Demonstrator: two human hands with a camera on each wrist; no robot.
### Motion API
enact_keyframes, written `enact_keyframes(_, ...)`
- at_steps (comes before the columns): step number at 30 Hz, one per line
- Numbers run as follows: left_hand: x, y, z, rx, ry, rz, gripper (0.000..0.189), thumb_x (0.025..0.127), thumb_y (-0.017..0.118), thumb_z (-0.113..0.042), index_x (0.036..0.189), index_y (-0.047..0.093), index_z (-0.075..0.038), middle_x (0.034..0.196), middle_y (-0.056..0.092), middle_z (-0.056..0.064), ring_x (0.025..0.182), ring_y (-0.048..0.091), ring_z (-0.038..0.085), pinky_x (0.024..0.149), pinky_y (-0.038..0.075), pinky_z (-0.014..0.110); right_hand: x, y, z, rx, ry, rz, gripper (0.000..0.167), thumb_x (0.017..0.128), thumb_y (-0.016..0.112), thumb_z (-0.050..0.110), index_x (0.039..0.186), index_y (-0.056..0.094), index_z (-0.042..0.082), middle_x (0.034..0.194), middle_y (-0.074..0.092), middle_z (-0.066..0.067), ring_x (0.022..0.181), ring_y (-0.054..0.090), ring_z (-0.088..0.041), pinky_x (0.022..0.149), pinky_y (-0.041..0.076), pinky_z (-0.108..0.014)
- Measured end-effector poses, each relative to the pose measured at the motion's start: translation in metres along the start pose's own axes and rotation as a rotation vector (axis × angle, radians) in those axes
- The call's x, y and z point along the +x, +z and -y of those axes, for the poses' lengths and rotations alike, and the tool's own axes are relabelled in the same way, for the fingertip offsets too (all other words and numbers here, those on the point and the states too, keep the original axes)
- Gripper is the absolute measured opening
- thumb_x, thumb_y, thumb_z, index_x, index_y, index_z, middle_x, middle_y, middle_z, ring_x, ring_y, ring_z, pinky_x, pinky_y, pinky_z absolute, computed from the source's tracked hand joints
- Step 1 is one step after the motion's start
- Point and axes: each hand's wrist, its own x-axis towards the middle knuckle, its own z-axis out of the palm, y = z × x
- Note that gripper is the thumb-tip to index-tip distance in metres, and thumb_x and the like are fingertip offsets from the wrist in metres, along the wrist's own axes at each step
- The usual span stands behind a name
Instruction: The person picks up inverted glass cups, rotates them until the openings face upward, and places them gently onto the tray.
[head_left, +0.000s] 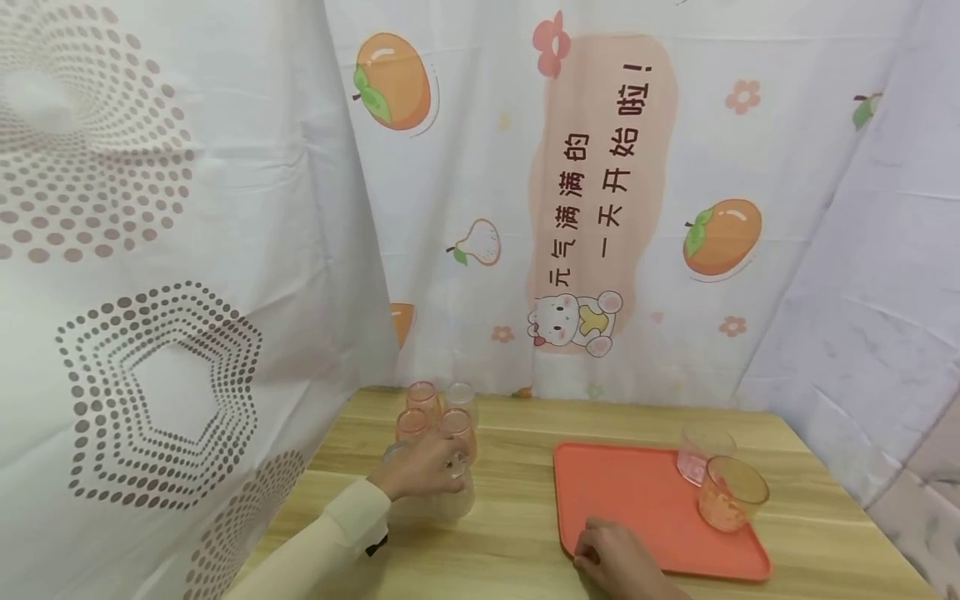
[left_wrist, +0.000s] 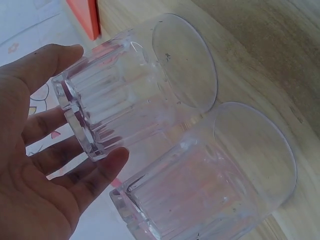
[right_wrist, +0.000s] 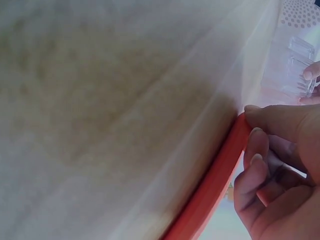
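Note:
My left hand (head_left: pixel 427 463) reaches over a cluster of glasses on the left of the table. Its thumb and fingers grip the thick base of a clear glass (left_wrist: pixel 135 85), which stands upside down with its rim by the tabletop. A second clear glass (left_wrist: pixel 200 185) stands beside it, also base up. Several pinkish glasses (head_left: pixel 423 398) are behind the hand, which partly hides them. My right hand (head_left: pixel 618 557) rests at the near left corner of an orange-red tray (head_left: pixel 622 492). Its fingers are loosely bent, and the thumb (right_wrist: pixel 272 120) touches the tray's edge.
On the tray's right side stand an amber glass (head_left: pixel 731 497) and a clear glass with a pinkish base (head_left: pixel 697 462), both upright. Bare wooden tabletop (head_left: pixel 513 483) lies between the glass cluster and the tray. Printed curtains (head_left: pixel 480 292) hang behind and at both sides.

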Motion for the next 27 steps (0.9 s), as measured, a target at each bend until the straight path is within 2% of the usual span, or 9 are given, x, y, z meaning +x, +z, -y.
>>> enact_keyframes(8,-0.001,0.001,0.0,-0.015,0.008,-0.013,0.033,0.078,0.084,-0.028,0.105,0.072,-0.013,0.103,0.062,-0.002,0.095,0.055,0.013,0.083,0.051,0.033,0.002,-0.003,-0.001,0.004,-0.009,0.016,0.015,0.082,0.085,0.011,0.077,0.074,0.018,0.077,0.055,0.018,0.069,0.053,0.002,0.059,0.047,-0.023)
enact_keyframes(12,0.0,0.001,0.002,-0.024,0.032,-0.027,0.03,0.079,0.083,-0.028,0.102,0.071,-0.014,0.1,0.062,-0.003,0.091,0.055,0.011,0.079,0.051,0.029,0.001,-0.002,-0.001,-0.005,-0.016,0.011,0.016,0.082,0.086,0.012,0.076,0.073,0.02,0.076,0.052,0.019,0.067,0.05,0.004,0.057,0.045,-0.022)
enact_keyframes(16,0.002,0.004,0.002,-0.044,0.047,-0.043,0.028,0.08,0.083,-0.028,0.101,0.069,-0.015,0.098,0.062,-0.004,0.088,0.056,0.01,0.076,0.051,0.027,0.001,0.0,-0.002,0.009,0.0,0.007,0.015,0.083,0.085,0.012,0.078,0.073,0.02,0.077,0.053,0.019,0.068,0.052,0.003,0.058,0.046,-0.023)
enact_keyframes(21,0.007,0.003,-0.007,-0.09,0.039,-0.048,0.033,0.081,0.082,-0.027,0.107,0.067,-0.013,0.105,0.064,0.0,0.093,0.06,0.013,0.081,0.053,0.033,0.002,-0.001,-0.003,0.041,0.031,0.016,0.014,0.083,0.086,0.012,0.079,0.074,0.019,0.077,0.055,0.018,0.069,0.054,0.002,0.058,0.047,-0.023)
enact_keyframes(27,0.009,0.006,-0.018,-0.117,-0.016,0.002,0.042,0.087,0.079,-0.031,0.121,0.07,-0.008,0.118,0.067,0.002,0.109,0.062,0.017,0.088,0.054,0.038,0.0,-0.004,-0.005,0.067,0.058,0.04,0.012,0.083,0.086,0.017,0.08,0.075,0.02,0.078,0.055,0.019,0.07,0.053,0.003,0.059,0.047,-0.024)
